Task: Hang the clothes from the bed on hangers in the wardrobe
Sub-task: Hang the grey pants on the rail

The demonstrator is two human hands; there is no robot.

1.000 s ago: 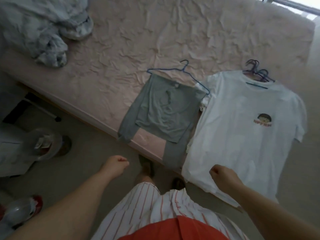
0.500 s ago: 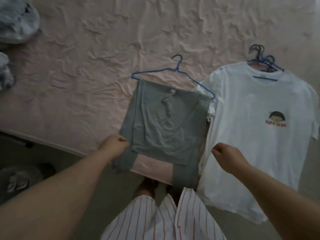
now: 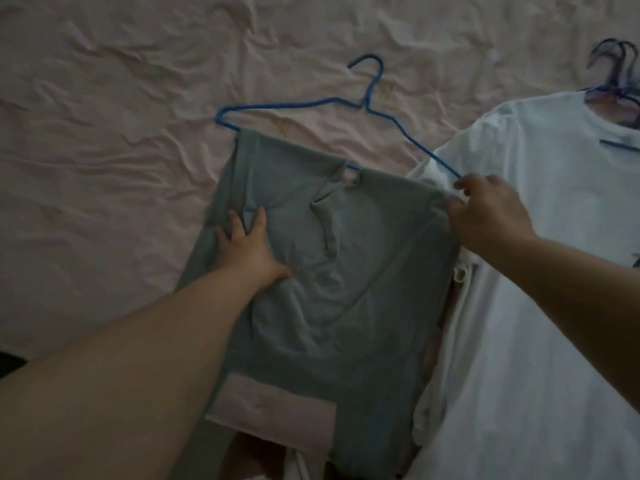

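Nearest the camera, two bare forearms reach out over the edge of the bed, which is covered by a creased pale pink sheet. Low in the view the grey garment lies flat on that sheet, its two long parts running down over the bed's edge with a patch of pink sheet showing between them.

The left hand rests palm down on the left half of the grey garment, fingers spread and fairly straight, pressing the cloth, which wrinkles around it. The right hand is at the garment's upper right corner, where its fingertips are pinched together on the cloth edge and the lower right end of the blue hanger; exactly how much of each is gripped cannot be told.

The blue hanger is a thin wire one lying flat on the sheet. Its bottom bar is covered by the top edge of the grey garment, while its hook points away from the person.

To the right, touching and partly overlapping the grey garment's right side, lies a white T-shirt, spread out on the bed. At its neck, farther off near the right edge, a bunch of dark hangers lies with hooks clustered together.
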